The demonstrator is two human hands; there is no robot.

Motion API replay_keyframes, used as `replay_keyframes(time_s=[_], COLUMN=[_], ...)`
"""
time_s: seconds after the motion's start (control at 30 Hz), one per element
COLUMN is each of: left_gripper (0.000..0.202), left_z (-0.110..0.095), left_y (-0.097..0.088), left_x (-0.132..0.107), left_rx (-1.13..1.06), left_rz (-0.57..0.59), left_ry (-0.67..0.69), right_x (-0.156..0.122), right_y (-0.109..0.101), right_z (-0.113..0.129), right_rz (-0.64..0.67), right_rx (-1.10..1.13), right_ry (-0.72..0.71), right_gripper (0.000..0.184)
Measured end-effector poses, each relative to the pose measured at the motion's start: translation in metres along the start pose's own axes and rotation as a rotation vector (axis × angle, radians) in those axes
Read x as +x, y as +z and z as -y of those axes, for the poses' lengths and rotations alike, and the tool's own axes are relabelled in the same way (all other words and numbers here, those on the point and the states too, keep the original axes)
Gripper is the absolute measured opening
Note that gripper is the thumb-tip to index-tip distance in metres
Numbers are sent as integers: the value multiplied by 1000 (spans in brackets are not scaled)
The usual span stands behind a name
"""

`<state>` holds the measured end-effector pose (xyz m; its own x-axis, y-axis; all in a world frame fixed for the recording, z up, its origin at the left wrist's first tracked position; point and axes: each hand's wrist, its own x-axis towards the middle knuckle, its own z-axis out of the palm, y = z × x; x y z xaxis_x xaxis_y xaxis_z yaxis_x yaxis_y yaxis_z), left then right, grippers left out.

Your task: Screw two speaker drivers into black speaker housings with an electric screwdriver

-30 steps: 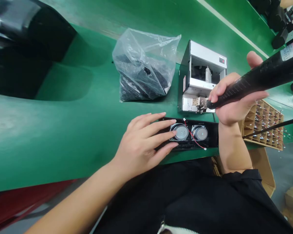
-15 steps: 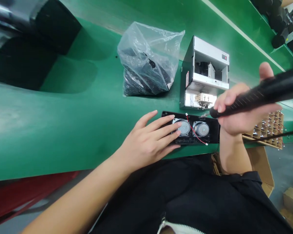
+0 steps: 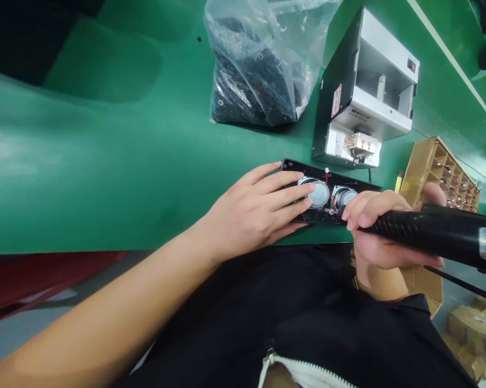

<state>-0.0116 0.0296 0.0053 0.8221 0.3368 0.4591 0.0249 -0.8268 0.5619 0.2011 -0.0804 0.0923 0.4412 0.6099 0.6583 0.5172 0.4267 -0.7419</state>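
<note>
A black speaker panel [image 3: 290, 166] lies near the front edge of the green table, with two round speakers in it. My left hand [image 3: 259, 207] rests flat over its left end, fingers spread, fingertips on the left speaker [image 3: 318, 194]. My right hand [image 3: 382, 229] is wrapped round a black electric screwdriver [image 3: 424, 229], held nearly level. Its tip reaches the panel's near side, between the two speakers. Partly covered by my right fingers is the right speaker [image 3: 346, 196]. A thin red wire [image 3: 332, 201] with a white connector runs between the speakers.
Behind the panel stands a silver and black machine [image 3: 358, 116] marked WEIXIN. A clear plastic bag [image 3: 255, 81] of small black parts is left of it. To the right is a divided cardboard box [image 3: 421, 159] holding wired parts. Cartons [image 3: 471, 328] sit on the floor.
My right hand has brought the screwdriver from the panel's far edge to its near side, between the speakers. My left hand stays on the panel. The view has shifted, showing the machine larger.
</note>
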Motion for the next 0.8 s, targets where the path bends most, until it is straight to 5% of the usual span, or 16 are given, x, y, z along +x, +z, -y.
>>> replay_keyframes(time_s=[0.27,0.8], left_gripper=[30,26], left_z=[-6,-10], left_y=[-6,0], left_x=[6,4], left_rx=[-91,158], left_rz=[104,-95], left_ry=[-95,87], right_x=[10,10], right_y=[-1,-3], right_z=[2,-3], right_rz=[55,78], right_rx=[91,80], right_ry=[13,-41], right_gripper=[78,71])
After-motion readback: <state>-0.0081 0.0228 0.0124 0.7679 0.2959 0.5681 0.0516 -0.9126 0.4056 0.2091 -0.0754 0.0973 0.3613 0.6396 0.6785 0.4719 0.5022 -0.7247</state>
